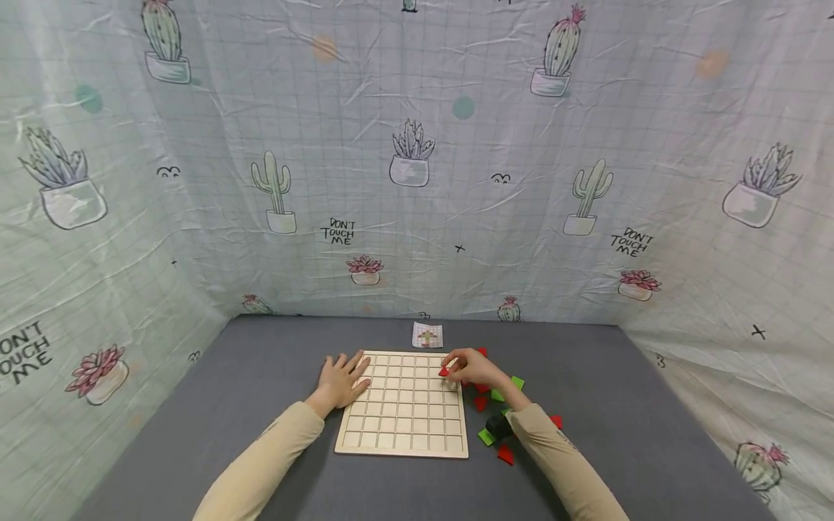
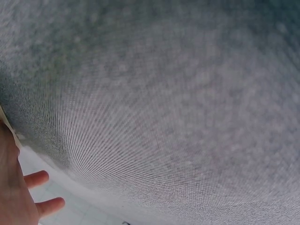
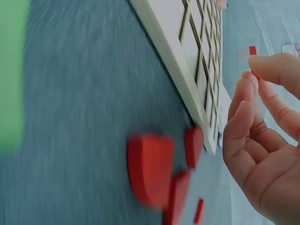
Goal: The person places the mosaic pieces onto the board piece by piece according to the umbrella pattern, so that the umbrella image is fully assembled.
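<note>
A pale wooden grid board (image 1: 404, 407) of square cells lies on the grey table. My left hand (image 1: 338, 380) rests on its far left edge with the fingers spread; in the left wrist view only part of that hand (image 2: 18, 187) shows. Over the far right corner of the board, my right hand (image 1: 474, 367) pinches a small red piece (image 1: 444, 372) between thumb and finger. The same red piece (image 3: 253, 50) sticks out past the thumb in the right wrist view, mostly covered by the fingers. Its full shape is hidden.
Several loose red pieces (image 1: 505, 454) and green pieces (image 1: 486, 437) lie right of the board, some under the right forearm. A black object (image 1: 499, 425) sits among them. Beyond the board lies a small card with a coloured grid pattern (image 1: 427, 335). A cactus-print cloth (image 1: 417, 210) hangs behind.
</note>
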Tool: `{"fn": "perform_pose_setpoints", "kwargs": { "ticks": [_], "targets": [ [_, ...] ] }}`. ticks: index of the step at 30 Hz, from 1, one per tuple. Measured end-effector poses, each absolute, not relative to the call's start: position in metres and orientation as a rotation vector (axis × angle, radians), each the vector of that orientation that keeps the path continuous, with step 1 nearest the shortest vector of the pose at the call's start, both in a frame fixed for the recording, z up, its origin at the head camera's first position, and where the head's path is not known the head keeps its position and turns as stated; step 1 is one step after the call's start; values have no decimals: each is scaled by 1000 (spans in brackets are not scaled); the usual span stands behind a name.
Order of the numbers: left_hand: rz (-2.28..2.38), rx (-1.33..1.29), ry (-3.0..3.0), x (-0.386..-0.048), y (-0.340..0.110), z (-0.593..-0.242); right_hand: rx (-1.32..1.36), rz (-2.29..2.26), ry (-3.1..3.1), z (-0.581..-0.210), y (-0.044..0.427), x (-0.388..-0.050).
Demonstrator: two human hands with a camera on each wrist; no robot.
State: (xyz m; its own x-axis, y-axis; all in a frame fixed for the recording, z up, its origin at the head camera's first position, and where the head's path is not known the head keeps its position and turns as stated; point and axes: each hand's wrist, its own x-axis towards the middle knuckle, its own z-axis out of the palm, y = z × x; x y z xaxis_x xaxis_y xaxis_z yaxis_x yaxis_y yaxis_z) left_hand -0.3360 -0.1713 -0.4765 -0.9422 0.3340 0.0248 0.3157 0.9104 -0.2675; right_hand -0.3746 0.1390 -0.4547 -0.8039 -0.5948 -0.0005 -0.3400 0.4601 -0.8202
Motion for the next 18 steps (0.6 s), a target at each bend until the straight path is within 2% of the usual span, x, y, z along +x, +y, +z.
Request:
{"fn": "perform_pose_setpoints", "kwargs": {
  "ticks": [18],
  "targets": [
    [410, -512, -3003, -338, -172, -478, -643, -1348, 2325, -461, 83, -383]
  ]
}}
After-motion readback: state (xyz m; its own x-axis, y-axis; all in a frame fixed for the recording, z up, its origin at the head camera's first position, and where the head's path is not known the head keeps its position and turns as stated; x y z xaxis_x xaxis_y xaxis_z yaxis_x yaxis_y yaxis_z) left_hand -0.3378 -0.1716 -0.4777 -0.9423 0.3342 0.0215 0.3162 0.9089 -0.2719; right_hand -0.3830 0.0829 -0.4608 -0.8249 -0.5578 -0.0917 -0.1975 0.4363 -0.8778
